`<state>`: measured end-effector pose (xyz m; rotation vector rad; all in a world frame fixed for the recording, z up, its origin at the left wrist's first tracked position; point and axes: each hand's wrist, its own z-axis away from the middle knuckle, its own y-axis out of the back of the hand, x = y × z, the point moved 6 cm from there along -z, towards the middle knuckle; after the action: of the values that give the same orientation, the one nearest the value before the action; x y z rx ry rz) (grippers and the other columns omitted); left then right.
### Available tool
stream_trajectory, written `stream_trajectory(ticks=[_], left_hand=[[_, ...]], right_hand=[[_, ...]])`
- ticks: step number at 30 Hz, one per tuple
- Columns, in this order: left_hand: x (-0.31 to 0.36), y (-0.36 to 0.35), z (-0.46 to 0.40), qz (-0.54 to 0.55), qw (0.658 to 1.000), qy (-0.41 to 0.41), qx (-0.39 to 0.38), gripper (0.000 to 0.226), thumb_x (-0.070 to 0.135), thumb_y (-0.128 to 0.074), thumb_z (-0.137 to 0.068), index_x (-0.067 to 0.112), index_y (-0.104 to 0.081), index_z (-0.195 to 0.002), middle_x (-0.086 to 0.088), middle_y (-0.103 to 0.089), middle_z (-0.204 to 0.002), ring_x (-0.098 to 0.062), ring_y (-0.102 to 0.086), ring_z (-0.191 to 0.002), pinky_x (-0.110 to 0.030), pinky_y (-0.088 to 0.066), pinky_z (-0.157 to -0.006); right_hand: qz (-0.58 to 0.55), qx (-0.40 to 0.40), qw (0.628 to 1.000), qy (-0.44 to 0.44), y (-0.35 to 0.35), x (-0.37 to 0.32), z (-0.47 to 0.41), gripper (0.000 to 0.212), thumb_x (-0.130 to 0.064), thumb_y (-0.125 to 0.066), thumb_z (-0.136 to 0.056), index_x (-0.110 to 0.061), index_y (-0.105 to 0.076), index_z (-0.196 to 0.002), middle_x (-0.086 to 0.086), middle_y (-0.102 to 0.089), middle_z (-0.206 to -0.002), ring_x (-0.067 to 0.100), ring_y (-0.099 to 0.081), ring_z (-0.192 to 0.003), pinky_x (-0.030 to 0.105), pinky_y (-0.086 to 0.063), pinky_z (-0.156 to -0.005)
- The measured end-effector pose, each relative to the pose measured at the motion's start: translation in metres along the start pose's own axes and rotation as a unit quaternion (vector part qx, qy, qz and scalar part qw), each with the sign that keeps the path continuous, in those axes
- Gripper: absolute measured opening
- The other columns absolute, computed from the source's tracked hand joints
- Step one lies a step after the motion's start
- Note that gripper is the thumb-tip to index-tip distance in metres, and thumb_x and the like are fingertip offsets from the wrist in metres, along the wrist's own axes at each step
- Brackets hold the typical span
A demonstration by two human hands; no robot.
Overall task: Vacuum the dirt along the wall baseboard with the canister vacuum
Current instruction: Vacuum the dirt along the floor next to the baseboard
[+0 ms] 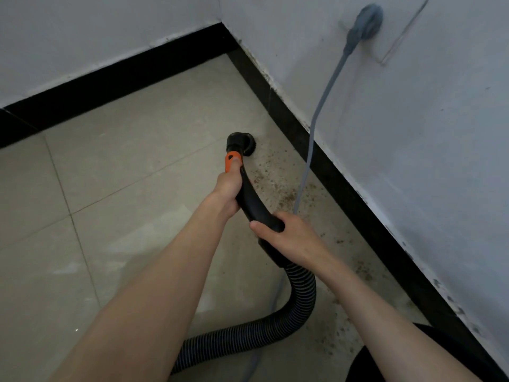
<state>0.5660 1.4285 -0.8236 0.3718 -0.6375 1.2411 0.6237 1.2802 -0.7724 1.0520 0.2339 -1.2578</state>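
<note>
Head view: left hand point(227, 188) wraps the curved black plastic vacuum handle point(254, 201), thumb on its orange slider point(232, 159). Right hand point(286, 235) grips the handle's lower end above the ribbed black hose point(300, 296). Round black brush nozzle point(242, 143) sits on beige floor tile point(132, 161), near the black baseboard point(327, 172); brown dirt specks point(286, 194) lie between them, grey power cord point(316, 119) hanging over.

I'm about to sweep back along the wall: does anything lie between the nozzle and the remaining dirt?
Yes. The grey power cord hangs from the wall plug down onto the brown dirt specks by the black baseboard, right of the round black brush nozzle. No other obstacle is visible.
</note>
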Motion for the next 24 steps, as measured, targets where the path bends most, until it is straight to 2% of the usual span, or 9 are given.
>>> stream_trajectory(ticks=[4,8,11,13,16,18,24], left_hand=[[0.001,-0.009,-0.002,-0.018,1.000,0.002,-0.010,0.040,0.052,-0.044,-0.095,0.013,-0.047,-0.086,-0.007,-0.056,-0.076,-0.019,-0.054,-0.064,-0.029,-0.047,-0.061],[0.005,-0.027,-0.001,-0.039,0.999,-0.006,-0.016,0.041,0.051,-0.045,-0.095,0.010,-0.051,-0.091,-0.006,-0.055,-0.076,-0.018,-0.054,-0.064,-0.029,-0.048,-0.064],[0.009,-0.042,0.000,-0.048,0.998,-0.004,-0.027,0.042,0.049,-0.044,-0.096,0.007,-0.050,-0.095,-0.007,-0.054,-0.078,-0.019,-0.053,-0.065,-0.028,-0.047,-0.061],[0.012,-0.051,-0.001,-0.061,0.998,-0.006,-0.035,0.043,0.049,-0.044,-0.096,0.006,-0.049,-0.102,-0.007,-0.054,-0.080,-0.019,-0.053,-0.067,-0.029,-0.048,-0.064],[0.014,-0.062,-0.001,-0.080,0.996,-0.011,-0.047,0.041,0.048,-0.043,-0.096,0.007,-0.049,-0.094,-0.008,-0.054,-0.080,-0.021,-0.053,-0.069,-0.032,-0.048,-0.072],[0.013,-0.066,-0.001,-0.088,0.994,-0.013,-0.055,0.040,0.047,-0.042,-0.097,0.009,-0.049,-0.087,-0.008,-0.053,-0.079,-0.020,-0.053,-0.069,-0.032,-0.047,-0.072],[0.006,-0.064,0.002,-0.087,0.994,0.005,-0.064,0.043,0.050,-0.044,-0.095,0.007,-0.050,-0.094,-0.009,-0.053,-0.082,-0.021,-0.053,-0.071,-0.033,-0.048,-0.074]], right_hand=[[-0.019,0.016,1.000,0.006,0.002,0.004,0.004,0.040,-0.066,-0.061,-0.078,-0.029,-0.053,-0.091,-0.008,-0.061,-0.081,0.010,-0.061,-0.074,0.034,-0.051,-0.068],[0.013,0.073,0.997,-0.006,0.010,0.009,0.006,0.029,-0.057,-0.054,-0.085,-0.029,-0.052,-0.093,-0.005,-0.060,-0.076,0.015,-0.060,-0.071,0.036,-0.053,-0.067],[0.014,0.108,0.994,-0.015,0.018,0.012,0.006,0.030,-0.056,-0.052,-0.086,-0.028,-0.052,-0.097,-0.005,-0.060,-0.076,0.015,-0.059,-0.070,0.034,-0.052,-0.065],[0.007,0.113,0.993,-0.019,0.021,0.013,0.006,0.029,-0.055,-0.052,-0.086,-0.029,-0.052,-0.100,-0.005,-0.061,-0.076,0.014,-0.060,-0.069,0.033,-0.051,-0.062],[0.000,0.120,0.992,-0.031,0.024,0.016,0.005,0.028,-0.054,-0.051,-0.087,-0.030,-0.052,-0.102,-0.006,-0.061,-0.077,0.014,-0.060,-0.070,0.034,-0.051,-0.063],[-0.002,0.124,0.992,-0.035,0.025,0.017,0.006,0.027,-0.053,-0.052,-0.088,-0.030,-0.052,-0.101,-0.006,-0.060,-0.074,0.014,-0.060,-0.068,0.033,-0.050,-0.061],[0.013,0.117,0.992,-0.035,0.022,0.015,0.014,0.028,-0.054,-0.051,-0.088,-0.029,-0.050,-0.100,-0.006,-0.059,-0.073,0.013,-0.059,-0.065,0.031,-0.047,-0.056]])
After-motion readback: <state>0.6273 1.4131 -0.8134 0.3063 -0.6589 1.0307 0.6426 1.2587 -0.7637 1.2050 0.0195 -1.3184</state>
